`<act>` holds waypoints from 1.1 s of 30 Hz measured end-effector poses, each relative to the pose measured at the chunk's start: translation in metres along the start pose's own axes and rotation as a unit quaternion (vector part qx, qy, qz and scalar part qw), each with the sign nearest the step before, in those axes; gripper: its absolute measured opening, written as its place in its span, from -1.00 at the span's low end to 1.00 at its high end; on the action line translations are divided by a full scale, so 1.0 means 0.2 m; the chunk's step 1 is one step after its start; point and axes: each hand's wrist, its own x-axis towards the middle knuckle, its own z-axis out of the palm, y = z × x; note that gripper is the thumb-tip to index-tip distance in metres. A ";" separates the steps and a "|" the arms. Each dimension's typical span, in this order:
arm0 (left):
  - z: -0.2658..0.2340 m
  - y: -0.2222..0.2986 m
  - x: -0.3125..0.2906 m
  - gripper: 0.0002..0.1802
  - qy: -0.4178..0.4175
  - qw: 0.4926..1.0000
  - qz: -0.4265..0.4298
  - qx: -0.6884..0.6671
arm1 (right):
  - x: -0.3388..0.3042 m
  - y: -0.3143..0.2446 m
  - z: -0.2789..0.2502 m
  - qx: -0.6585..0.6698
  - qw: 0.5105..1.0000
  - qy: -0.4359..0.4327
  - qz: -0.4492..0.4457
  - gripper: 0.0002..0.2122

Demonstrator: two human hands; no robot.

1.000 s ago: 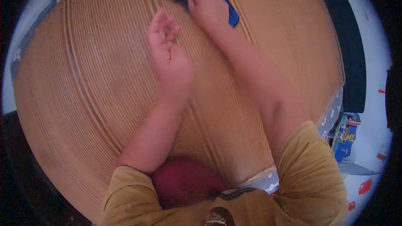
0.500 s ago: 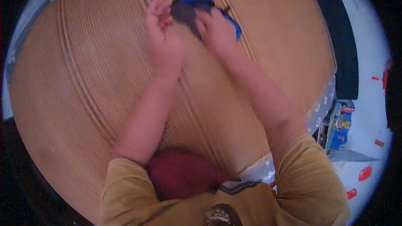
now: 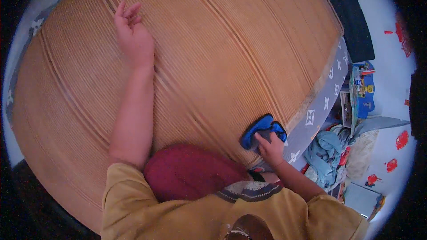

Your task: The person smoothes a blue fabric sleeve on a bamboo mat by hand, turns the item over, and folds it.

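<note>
On the bamboo mat (image 3: 231,49), the left hand (image 3: 132,38) rests loosely open, the right hand (image 3: 269,144) gripping a blue cloth (image 3: 258,129).

A wide woven bamboo mat (image 3: 231,49) in tan strips covers a bed, filling most of the view. The left hand (image 3: 132,38) lies far out on the mat at the left, palm partly turned up, fingers (image 3: 126,11) loosely curled, holding nothing. The right hand (image 3: 269,146) sits near the mat's right edge, close to the body, pressed on a small blue and grey cloth (image 3: 260,129) that rests on the mat. Beside that edge runs a grey bedsheet with white star shapes (image 3: 318,111). Further right, on the floor, lies a heap of light blue clothing (image 3: 327,153).
</note>
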 end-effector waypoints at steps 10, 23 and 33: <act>0.00 0.08 -0.05 -0.35 0.009 0.997 -0.083 0.000 | 0.97 -0.69 -0.05 -0.086 0.965 0.120 -0.217 -0.53; -0.04 0.12 -0.08 -0.28 0.025 0.998 -0.054 0.025 | 2.49 -1.64 0.01 -0.095 0.901 0.257 -0.338 -0.76; -0.01 0.06 -0.06 -0.29 0.021 0.998 -0.046 -0.028 | 2.77 -1.77 0.00 -0.080 0.916 0.258 -0.297 -0.78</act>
